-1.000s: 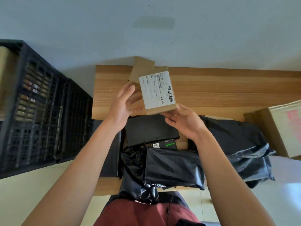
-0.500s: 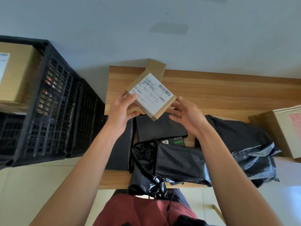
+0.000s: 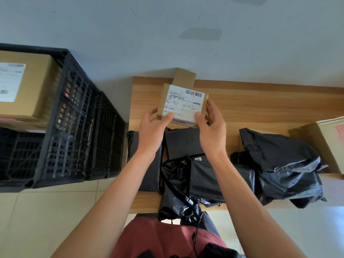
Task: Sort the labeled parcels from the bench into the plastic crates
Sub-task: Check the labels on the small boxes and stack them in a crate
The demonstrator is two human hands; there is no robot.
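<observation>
Holding a small cardboard box (image 3: 183,104) up over the wooden bench (image 3: 260,107), label facing the camera. Left hand (image 3: 154,129) gripping its lower left edge, right hand (image 3: 212,131) pinching the right side, thumb on the label. Sitting off to the left, black plastic crates (image 3: 78,116), one with a bigger labeled carton (image 3: 28,86) inside. Lying underneath, black poly bags (image 3: 279,164), maybe five or so, hard to count.
</observation>
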